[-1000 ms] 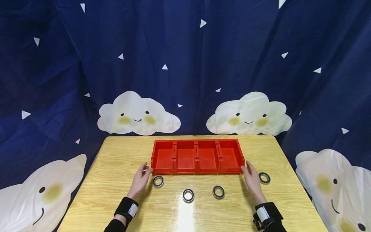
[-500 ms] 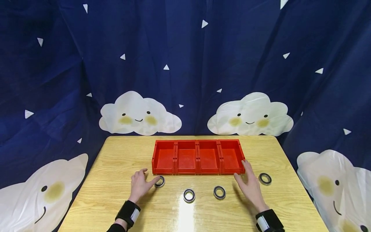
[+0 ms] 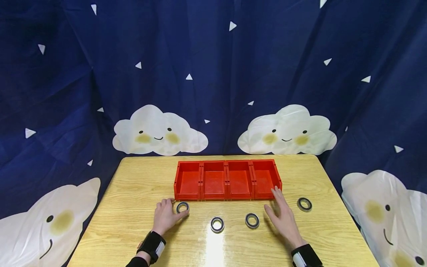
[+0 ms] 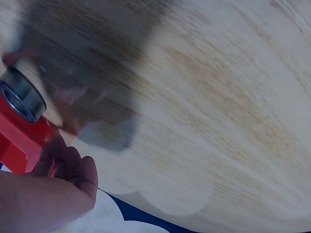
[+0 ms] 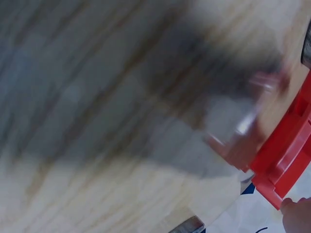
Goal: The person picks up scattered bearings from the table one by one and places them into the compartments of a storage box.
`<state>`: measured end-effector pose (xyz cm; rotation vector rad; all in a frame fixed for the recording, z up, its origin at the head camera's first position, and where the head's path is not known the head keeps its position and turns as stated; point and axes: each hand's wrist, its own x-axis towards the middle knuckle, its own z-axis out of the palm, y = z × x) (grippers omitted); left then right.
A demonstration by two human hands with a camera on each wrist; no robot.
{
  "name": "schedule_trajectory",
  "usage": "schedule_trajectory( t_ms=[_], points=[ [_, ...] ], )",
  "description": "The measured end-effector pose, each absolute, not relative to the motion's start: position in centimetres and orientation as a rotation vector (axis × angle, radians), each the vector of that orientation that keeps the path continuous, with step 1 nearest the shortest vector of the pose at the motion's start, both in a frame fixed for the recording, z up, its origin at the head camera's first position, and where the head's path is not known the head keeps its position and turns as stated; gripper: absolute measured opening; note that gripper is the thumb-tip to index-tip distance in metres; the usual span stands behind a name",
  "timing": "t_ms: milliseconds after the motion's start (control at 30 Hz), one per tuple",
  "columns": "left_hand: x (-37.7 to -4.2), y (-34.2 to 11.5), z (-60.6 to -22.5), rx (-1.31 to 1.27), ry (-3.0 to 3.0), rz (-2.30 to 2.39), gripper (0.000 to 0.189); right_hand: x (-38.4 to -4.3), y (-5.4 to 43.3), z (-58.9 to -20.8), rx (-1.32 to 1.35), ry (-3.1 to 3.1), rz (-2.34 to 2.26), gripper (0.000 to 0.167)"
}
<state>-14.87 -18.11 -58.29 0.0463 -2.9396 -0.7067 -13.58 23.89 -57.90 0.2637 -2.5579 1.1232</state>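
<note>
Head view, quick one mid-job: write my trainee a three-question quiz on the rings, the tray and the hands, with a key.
1. How many rings lie on the wooden table?
2. True or false: every ring lies outside the red tray.
3. Which hand partly covers the leftmost ring in the head view? A, the right hand; B, the left hand; C, neither.

Key: 1, four; 2, true; 3, B.
</note>
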Motion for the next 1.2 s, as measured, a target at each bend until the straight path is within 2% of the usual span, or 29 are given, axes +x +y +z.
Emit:
schedule_trajectory(
  t_ms=[433, 1200],
  points=[
    [-14.8, -17.9, -58.9, 0.011, -2.929, -0.685, 0.056, -13.2, 23.2, -58.6, 0.344, -2.501, 1.180, 0.065],
    [-14.7, -17.2, -58.6, -0.102, -2.918, -0.546, 0.054, -12.6, 22.8, -59.1, 0.372, -2.507, 1.159, 0.065]
  ],
)
